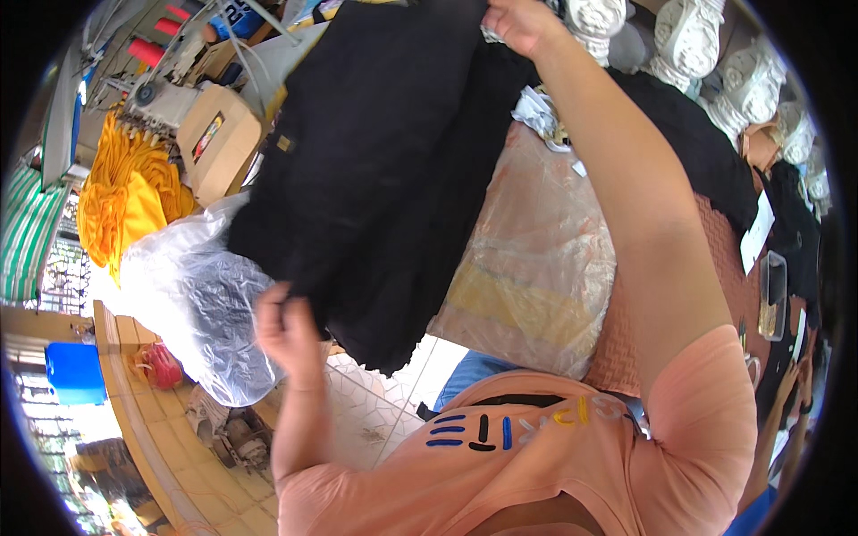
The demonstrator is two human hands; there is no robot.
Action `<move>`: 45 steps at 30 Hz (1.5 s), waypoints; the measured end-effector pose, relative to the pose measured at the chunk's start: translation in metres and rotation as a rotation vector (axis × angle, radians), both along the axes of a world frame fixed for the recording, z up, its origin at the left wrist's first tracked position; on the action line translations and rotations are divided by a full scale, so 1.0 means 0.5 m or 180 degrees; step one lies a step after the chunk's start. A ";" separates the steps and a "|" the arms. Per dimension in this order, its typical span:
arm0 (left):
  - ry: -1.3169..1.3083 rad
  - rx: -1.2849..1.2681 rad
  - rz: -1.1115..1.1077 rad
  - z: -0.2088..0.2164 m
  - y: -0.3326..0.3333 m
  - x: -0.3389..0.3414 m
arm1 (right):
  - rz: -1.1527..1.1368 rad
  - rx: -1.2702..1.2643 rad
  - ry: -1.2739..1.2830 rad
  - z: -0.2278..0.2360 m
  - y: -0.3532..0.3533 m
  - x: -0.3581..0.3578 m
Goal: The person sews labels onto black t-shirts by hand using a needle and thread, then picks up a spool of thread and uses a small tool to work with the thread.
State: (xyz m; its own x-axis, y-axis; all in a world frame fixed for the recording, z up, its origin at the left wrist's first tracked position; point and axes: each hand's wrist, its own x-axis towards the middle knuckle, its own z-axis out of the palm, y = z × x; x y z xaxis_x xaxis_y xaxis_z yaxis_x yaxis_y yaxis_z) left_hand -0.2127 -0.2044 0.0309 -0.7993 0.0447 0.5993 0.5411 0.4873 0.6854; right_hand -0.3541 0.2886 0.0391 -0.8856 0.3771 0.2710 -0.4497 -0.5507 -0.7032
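A large black garment (375,134) with a small gold-coloured tag hangs stretched between my hands, its lower edge loose above the floor. At the top of the view my right hand (523,25) grips its far edge, the arm reaching out straight. My left hand (290,335), a little blurred, is closed at the garment's near left edge, with a bit of black cloth showing between its fingers. Beneath the garment, a clear plastic sheet (545,241) covers part of the table. What kind of garment it is, I cannot tell.
Clear plastic bag (210,304) and yellow cloths (134,196) are at left, by an open cardboard box (219,143). White wrapped bundles (688,40) line the far right. More black cloth (688,134) and a plastic container (772,290) lie on the table; another person's hands (791,384) show at right.
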 end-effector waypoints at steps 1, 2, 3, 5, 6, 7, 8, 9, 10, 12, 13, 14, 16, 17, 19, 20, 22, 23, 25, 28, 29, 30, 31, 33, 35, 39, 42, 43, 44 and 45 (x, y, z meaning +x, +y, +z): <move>-0.0235 -0.0392 -0.0245 -0.030 -0.008 0.033 | 0.0131 -0.0293 -0.0260 -0.047 -0.045 0.008; -0.0307 -0.0878 -0.0276 -0.057 -0.013 0.053 | -0.0184 -0.0394 -0.0861 -0.040 -0.115 0.033; -0.0308 -0.0946 -0.0590 -0.067 0.011 0.060 | -0.0371 -0.0105 -0.0985 -0.055 -0.080 0.056; -0.0248 -0.1075 -0.1002 -0.075 0.030 0.063 | -0.0713 0.0449 -0.1279 -0.096 -0.009 0.127; -0.0089 -0.1138 -0.0992 -0.069 0.024 0.065 | -0.0526 0.0866 -0.1300 -0.094 -0.010 0.169; 0.0069 -0.1203 -0.0984 -0.058 0.016 0.064 | -0.0501 0.1475 -0.1505 -0.097 -0.017 0.212; 0.0214 -0.1211 -0.0918 -0.045 0.008 0.066 | -0.0449 0.1979 -0.1636 -0.097 -0.038 0.267; 0.0497 -0.1249 -0.1044 -0.036 0.006 0.058 | -0.0450 0.2477 -0.1788 -0.100 -0.041 0.335; 0.0513 -0.1216 -0.1253 -0.025 0.010 0.058 | -0.0411 0.2786 -0.1724 -0.121 -0.037 0.408; 0.0699 -0.1127 -0.1582 -0.005 0.030 0.075 | -0.0564 0.3221 -0.1884 -0.164 -0.065 0.556; 0.0812 -0.1080 -0.1770 -0.002 0.044 0.087 | -0.0775 0.3349 -0.2133 -0.172 -0.101 0.637; 0.0914 -0.1019 -0.1985 -0.002 0.063 0.102 | -0.1074 0.3393 -0.2226 -0.173 -0.136 0.708; 0.1032 -0.0813 -0.2422 -0.019 0.112 0.141 | -0.1587 0.3430 -0.2411 -0.177 -0.195 0.824; 0.0730 -0.0759 -0.2620 -0.035 0.136 0.167 | -0.1812 0.3421 -0.2486 -0.185 -0.219 0.874; 0.0317 -0.0797 -0.3007 -0.068 0.208 0.229 | -0.2127 0.3153 -0.2658 -0.182 -0.250 0.969; 0.0009 -0.0912 -0.3221 -0.090 0.235 0.262 | -0.2261 0.3079 -0.2772 -0.179 -0.259 1.013; 0.0025 -0.1062 -0.3682 -0.127 0.289 0.313 | -0.2515 0.3004 -0.2946 -0.170 -0.258 1.093; 0.0032 -0.1156 -0.3895 -0.142 0.311 0.336 | -0.2675 0.3055 -0.3017 -0.162 -0.256 1.130; -0.0047 -0.1229 -0.4062 -0.163 0.341 0.376 | -0.2967 0.3166 -0.3121 -0.149 -0.250 1.192; -0.0075 -0.1384 -0.4025 -0.186 0.363 0.413 | -0.3288 0.3324 -0.3245 -0.138 -0.249 1.258; -0.0082 -0.1447 -0.3968 -0.193 0.364 0.418 | -0.3239 0.3273 -0.3350 -0.136 -0.249 1.275; -0.0116 -0.1542 -0.3904 -0.197 0.362 0.421 | -0.3179 0.3228 -0.3444 -0.133 -0.248 1.290; -0.0011 -0.1591 -0.3839 -0.201 0.360 0.422 | -0.3108 0.3188 -0.3531 -0.130 -0.244 1.302; 0.0218 -0.1706 -0.3691 -0.207 0.351 0.416 | -0.3109 0.3355 -0.3543 -0.125 -0.227 1.318; 0.0261 -0.1774 -0.3616 -0.210 0.344 0.412 | -0.3188 0.3550 -0.3538 -0.120 -0.194 1.327; 0.0369 -0.1852 -0.3432 -0.216 0.347 0.412 | -0.3766 0.4245 -0.3447 -0.097 -0.092 1.335; 0.0386 -0.1843 -0.3338 -0.219 0.353 0.414 | -0.4271 0.4531 -0.3284 -0.090 0.003 1.336; 0.0385 -0.1826 -0.3331 -0.221 0.357 0.415 | -0.4346 0.4495 -0.3309 -0.091 0.045 1.338; 0.0358 -0.1829 -0.3295 -0.222 0.359 0.416 | -0.4389 0.4446 -0.3324 -0.091 0.085 1.330; 0.0335 -0.1835 -0.3276 -0.221 0.360 0.416 | -0.4443 0.4390 -0.3355 -0.093 0.122 1.324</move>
State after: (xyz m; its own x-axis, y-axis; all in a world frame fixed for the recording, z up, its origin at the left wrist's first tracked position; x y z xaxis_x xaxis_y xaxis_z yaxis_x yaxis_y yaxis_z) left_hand -0.0046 -0.0245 -0.0797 -0.1772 0.9233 0.3408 0.9000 0.0119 0.4357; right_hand 0.3077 0.3496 -0.0073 -0.2679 0.7598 0.5924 0.6862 0.5821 -0.4363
